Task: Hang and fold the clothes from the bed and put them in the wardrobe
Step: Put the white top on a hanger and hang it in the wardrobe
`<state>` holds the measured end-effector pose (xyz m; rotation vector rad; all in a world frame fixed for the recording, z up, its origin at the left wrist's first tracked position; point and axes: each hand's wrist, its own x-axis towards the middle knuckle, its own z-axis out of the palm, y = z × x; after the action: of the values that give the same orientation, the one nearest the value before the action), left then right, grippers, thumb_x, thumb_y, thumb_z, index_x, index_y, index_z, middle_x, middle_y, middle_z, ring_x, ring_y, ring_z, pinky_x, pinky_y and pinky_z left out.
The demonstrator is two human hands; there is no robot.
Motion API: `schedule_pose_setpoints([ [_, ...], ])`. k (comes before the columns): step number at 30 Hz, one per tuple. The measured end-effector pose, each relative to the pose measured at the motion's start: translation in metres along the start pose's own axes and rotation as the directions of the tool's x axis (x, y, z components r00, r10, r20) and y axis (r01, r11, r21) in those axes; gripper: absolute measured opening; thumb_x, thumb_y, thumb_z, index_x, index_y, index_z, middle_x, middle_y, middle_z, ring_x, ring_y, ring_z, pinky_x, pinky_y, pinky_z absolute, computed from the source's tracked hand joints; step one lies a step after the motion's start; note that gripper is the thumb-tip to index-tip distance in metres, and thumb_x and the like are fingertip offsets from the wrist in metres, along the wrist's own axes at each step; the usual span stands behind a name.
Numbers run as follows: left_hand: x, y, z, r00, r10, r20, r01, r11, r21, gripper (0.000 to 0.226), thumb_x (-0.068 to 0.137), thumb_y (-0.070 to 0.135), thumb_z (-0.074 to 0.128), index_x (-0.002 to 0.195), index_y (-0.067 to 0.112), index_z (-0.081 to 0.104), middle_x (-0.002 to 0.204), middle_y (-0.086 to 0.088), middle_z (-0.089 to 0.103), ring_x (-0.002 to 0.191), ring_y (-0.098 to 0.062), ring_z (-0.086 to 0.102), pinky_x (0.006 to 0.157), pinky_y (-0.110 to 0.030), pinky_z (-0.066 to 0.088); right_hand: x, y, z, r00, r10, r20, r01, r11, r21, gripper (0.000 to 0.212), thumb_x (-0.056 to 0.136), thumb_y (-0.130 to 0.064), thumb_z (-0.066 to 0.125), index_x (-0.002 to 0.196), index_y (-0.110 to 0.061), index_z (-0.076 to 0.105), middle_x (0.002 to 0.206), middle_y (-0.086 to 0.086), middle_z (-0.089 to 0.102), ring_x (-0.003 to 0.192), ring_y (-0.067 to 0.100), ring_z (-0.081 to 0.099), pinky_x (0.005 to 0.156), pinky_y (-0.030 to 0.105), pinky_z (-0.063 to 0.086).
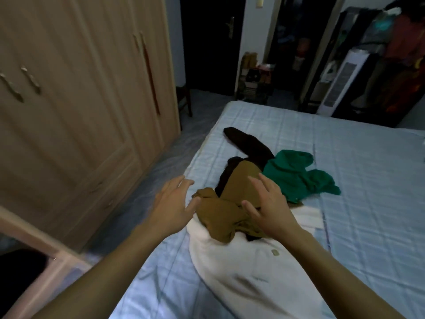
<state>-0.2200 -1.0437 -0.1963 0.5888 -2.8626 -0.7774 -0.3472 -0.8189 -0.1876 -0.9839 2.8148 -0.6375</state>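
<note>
The room is dim. A tall light wooden wardrobe (92, 100) with panelled doors and metal handles fills the left side. It faces a bed (356, 192) under a pale blue checked sheet across a strip of grey floor (202, 104). Beyond stand a dark door (211, 54), a pale wall (251, 26), a small cluttered shelf rack (254, 79) and a white slatted tower unit (340, 86).

A dark door (211, 47) with a metal handle (230, 26) is seen across the room, with a low shelf (254, 77) of small items set beside it. A tall white tower appliance (340, 84) is stood further right, and a pink piece of furniture (34, 236) is cut off at lower left.
</note>
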Motion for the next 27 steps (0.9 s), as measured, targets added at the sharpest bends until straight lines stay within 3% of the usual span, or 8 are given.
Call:
schedule_pose_setpoints([
  [5,-0.007,-0.013,0.005,0.993,-0.109,-0.038,0.110,0.994,0.021,0.064,0.088,0.060,0.047,0.136,0.018,0.051,0.142,-0.002,0.050,0.131,-0.025,0.044,0.105,-0.040,0.040,0.026,-0.002,0.016,0.992,-0.100,0.076,0.099,0.995,0.019,0.064,0.096,-0.042,0.054,0.151,-0.023,0.027,0.161,0.008,0.020,0.148,0.026,0.016,0.117,0.042,0.020],
  [8,-0.005,-0.029,0.011,0.981,-0.189,-0.041,0.190,0.981,0.023,0.070,0.083,0.066,0.038,0.134,0.021,0.052,0.140,-0.001,0.050,0.131,-0.025,0.044,0.104,-0.040,0.041,0.044,-0.008,0.034,0.980,-0.146,0.139,0.144,0.989,0.022,0.064,0.097,-0.043,0.051,0.152,-0.023,0.026,0.160,0.007,0.020,0.147,0.025,0.016,0.116,0.041,0.021],
  [15,0.013,-0.067,0.049,0.962,-0.273,-0.011,0.273,0.962,-0.003,0.055,0.092,0.055,0.047,0.138,0.024,0.047,0.147,0.000,0.044,0.137,-0.024,0.038,0.108,-0.040,0.036,0.088,-0.023,0.080,0.943,-0.189,0.274,0.201,0.979,-0.019,0.062,0.096,-0.039,0.052,0.150,-0.025,0.026,0.158,0.004,0.024,0.142,0.025,0.026,0.114,0.038,0.025],
  [18,0.023,-0.087,0.074,0.940,-0.340,0.022,0.341,0.938,-0.060,0.071,0.083,0.064,0.034,0.139,0.023,0.048,0.148,-0.002,0.045,0.138,-0.025,0.038,0.110,-0.044,0.037,0.108,-0.023,0.102,0.908,-0.224,0.355,0.263,0.963,-0.066,0.062,0.097,-0.036,0.052,0.151,-0.023,0.025,0.157,0.004,0.025,0.138,0.026,0.031,0.111,0.036,0.028],
  [20,0.030,-0.100,0.090,0.928,-0.371,0.031,0.373,0.925,-0.070,0.075,0.082,0.068,0.029,0.139,0.023,0.048,0.148,-0.001,0.045,0.138,-0.025,0.038,0.109,-0.046,0.037,0.123,-0.022,0.118,0.888,-0.238,0.393,0.282,0.958,-0.057,0.060,0.095,-0.031,0.054,0.149,-0.020,0.030,0.154,0.007,0.031,0.134,0.029,0.036,0.108,0.038,0.033],
  [25,0.056,-0.129,0.129,0.898,-0.435,0.066,0.440,0.888,-0.133,0.052,0.097,0.047,0.051,0.144,0.026,0.041,0.154,0.002,0.037,0.144,-0.020,0.029,0.114,-0.043,0.032,0.159,-0.010,0.164,0.862,-0.251,0.440,0.275,0.961,0.010,0.055,0.080,-0.022,0.070,0.131,-0.008,0.054,0.125,0.017,0.058,0.106,0.037,0.061,0.085,0.042,0.051],
  [27,0.065,-0.139,0.146,0.885,-0.457,0.087,0.465,0.872,-0.150,0.052,0.098,0.046,0.050,0.144,0.027,0.040,0.154,0.004,0.037,0.144,-0.018,0.028,0.115,-0.042,0.032,0.175,-0.005,0.185,0.818,-0.285,0.500,0.325,0.946,0.009,0.055,0.081,-0.019,0.072,0.130,-0.001,0.054,0.125,0.022,0.058,0.112,0.043,0.058,0.098,0.037,0.042],
])
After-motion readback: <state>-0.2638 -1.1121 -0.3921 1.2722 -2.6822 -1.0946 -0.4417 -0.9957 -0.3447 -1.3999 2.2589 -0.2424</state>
